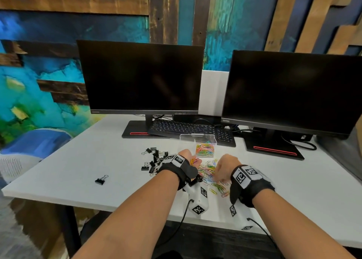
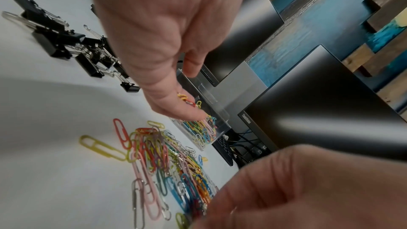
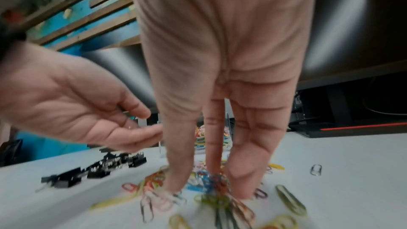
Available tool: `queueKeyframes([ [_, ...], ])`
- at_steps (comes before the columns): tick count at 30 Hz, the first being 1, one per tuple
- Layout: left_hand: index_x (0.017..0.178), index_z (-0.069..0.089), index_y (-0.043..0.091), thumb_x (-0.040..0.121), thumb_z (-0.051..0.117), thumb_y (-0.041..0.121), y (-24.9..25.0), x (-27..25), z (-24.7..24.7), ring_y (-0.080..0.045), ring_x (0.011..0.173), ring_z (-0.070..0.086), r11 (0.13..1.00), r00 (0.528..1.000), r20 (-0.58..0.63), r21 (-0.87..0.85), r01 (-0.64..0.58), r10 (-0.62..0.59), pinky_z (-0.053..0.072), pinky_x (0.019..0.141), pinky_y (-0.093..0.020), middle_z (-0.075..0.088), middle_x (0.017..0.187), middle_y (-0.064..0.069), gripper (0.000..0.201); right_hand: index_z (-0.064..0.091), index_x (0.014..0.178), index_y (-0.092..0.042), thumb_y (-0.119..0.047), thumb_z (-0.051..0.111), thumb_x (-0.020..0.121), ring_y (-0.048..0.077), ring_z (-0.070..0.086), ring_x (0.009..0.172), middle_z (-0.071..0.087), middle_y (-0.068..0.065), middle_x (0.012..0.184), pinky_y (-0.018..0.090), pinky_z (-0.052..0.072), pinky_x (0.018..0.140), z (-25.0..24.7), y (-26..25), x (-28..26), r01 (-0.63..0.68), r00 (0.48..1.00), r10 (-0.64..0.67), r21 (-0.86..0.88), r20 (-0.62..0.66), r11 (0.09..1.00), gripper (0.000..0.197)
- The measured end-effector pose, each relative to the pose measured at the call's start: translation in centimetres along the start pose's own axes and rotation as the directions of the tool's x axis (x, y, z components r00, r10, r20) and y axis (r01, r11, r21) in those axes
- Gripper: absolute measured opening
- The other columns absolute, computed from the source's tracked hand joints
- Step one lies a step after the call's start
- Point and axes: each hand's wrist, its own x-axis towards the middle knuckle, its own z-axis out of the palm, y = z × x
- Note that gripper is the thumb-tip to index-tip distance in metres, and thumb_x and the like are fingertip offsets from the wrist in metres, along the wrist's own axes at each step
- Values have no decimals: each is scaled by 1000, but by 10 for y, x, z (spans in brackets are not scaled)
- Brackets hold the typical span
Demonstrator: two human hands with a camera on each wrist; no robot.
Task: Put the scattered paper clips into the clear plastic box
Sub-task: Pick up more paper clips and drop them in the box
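- While left hand (image 2: 158,37) pinches a few clips (image 2: 187,101) w/ curled fingers, clear box (image 2: 204,124) sits just past its fingertips.
- Right hand (image 3: 220,69): fingers straight, slightly apart, tips down in the clip pile (image 3: 211,185); binder clips (image 3: 99,168) left of them.

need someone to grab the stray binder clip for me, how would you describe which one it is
Start at the white desk in front of the left monitor. Left of the heap of black binder clips lies the lone binder clip, near the front edge. It alone sits apart, touching nothing.
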Motion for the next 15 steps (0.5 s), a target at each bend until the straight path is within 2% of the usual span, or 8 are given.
queueKeyframes([
  [1,125,53,-1,95,51,33,-1,1,-1,-16,86,67,1000,1000,21,-22,5,-5,55,82,-27,57,134,-9,45,67,103,-5,-27,82,65,21,68,91,70,7,100,30,58,78,3,1,-3,-9,998,12,-52,57,999,46],
  [4,120,51,1,90,60,32,-1,3,-1,-20,105,60,982,994,-26,162,-97,103,52,94,-36,58,130,-10,44,63,105,-3,-33,87,58,19,61,80,65,7,94,26,52,63,13,-2,-9,-15,991,31,-118,129,993,61],
  [6,119,50,3,88,62,35,-5,6,2,-22,111,58,988,996,-45,134,-75,82,51,95,-38,61,120,-7,46,62,106,-3,-33,87,60,19,63,85,65,8,99,25,51,67,17,-6,-10,-18,996,31,-147,87,989,60],
  [8,125,47,-1,86,63,39,-5,2,3,-24,115,57,990,993,-71,116,-81,89,51,95,-38,60,126,-8,58,62,109,-2,-27,83,67,19,66,98,67,9,107,24,53,76,21,-9,-11,-16,999,22,-166,35,986,53],
  [9,126,46,-1,86,63,41,-7,2,2,-24,115,58,981,989,-82,163,-110,124,51,94,-37,60,128,-8,60,63,111,-2,-23,81,71,20,66,100,67,9,110,24,52,79,22,-10,-11,-11,1000,14,-166,16,986,49],
  [11,128,45,-1,87,61,40,-7,2,5,-24,115,57,977,985,-80,157,-142,155,51,95,-37,59,131,-5,60,64,112,-3,-17,77,74,19,66,94,67,11,112,24,52,78,26,-12,-10,-4,1000,5,-156,6,988,42],
  [13,129,44,-2,88,61,36,-6,1,5,-23,119,55,986,992,-40,123,-115,121,49,98,-36,57,134,-4,59,63,112,-2,-13,72,77,19,64,90,67,11,113,24,52,77,26,-14,-9,-21,1000,19,-143,-17,989,38],
  [15,130,43,-2,90,58,34,0,-1,6,-19,117,56,997,996,-58,28,-67,68,52,94,-33,54,137,-5,56,60,111,-3,-12,67,82,21,65,103,64,11,117,25,52,82,27,-14,-10,-15,999,10,-155,-31,988,31],
])
